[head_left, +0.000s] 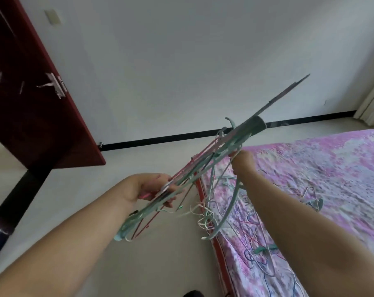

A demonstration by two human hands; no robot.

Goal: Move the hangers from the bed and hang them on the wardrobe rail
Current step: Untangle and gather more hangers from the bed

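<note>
Both hands are holding a bundle of hangers [205, 168] up in the air beside the bed [323, 168]. The left hand [143, 189] is gripping its lower end, the right hand [243, 162] is curling around its middle. More hangers [259, 230] are lying on the bed.

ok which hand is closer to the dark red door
Left. The left hand grips the hanger bundle over the floor, toward the door; the right hand grips it farther off, above the bed edge.
</note>
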